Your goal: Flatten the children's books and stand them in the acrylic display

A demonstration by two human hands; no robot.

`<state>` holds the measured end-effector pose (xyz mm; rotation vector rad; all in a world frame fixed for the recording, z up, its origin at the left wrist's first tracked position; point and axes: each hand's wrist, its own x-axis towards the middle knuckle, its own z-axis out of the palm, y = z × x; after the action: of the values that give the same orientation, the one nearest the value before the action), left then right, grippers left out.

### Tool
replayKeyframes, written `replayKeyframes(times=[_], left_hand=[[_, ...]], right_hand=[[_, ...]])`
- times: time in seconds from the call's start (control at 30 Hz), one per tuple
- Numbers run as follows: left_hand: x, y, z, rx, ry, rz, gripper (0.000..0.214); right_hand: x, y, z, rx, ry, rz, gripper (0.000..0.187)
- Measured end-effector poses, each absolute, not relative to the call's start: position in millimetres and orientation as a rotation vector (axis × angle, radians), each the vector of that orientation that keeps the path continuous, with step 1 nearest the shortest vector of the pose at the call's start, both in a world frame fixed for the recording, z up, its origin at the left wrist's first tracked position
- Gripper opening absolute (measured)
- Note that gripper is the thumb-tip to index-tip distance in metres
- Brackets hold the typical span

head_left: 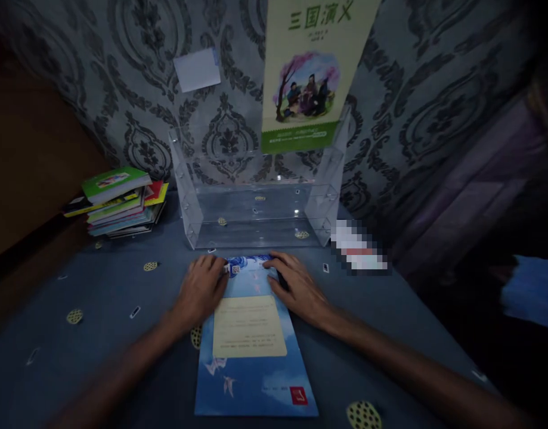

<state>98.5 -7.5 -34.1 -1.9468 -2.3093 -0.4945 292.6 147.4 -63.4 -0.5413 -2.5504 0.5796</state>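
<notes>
A blue book [256,381] lies on the table, directly in front of me. Its cover carries a pale cream text panel, drawings of birds and a small red logo. My left hand [205,283] grips its far left corner, fingers curled over the edge. At the far right corner, my right hand [296,286] holds the book with the fingers over the top edge and the thumb lower on the cover. Just beyond both hands stands a clear acrylic rack [256,232] with stepped tiers. A cream and green book [309,128] stands upright at the rack's upper right.
To the left, several books are piled in a stack [119,205]. A white card [197,70] is on the patterned wall [229,140] behind the rack. A blurred-out item [358,247] lies right of the rack. The dark blue tablecloth [108,280] has pineapple prints.
</notes>
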Motion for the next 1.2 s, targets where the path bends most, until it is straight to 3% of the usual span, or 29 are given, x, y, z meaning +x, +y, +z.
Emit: replayKeyframes(times=[0.17,0.6,1.2], left_hand=[[71,-7,-47,-2.086,-2.166,-0.797,0.028],[73,-15,-46,-2.077,-2.170,-0.557,0.028],[104,38,-42,-2.406,-1.883,-0.560,0.042]], right_hand=[[288,145,-70,-0.478,-2.592,0.536,0.039],[285,136,-52,-0.617,-2.683,0.491,0.045],[296,159,-77,-0.521,-2.303,0.984,0.048]])
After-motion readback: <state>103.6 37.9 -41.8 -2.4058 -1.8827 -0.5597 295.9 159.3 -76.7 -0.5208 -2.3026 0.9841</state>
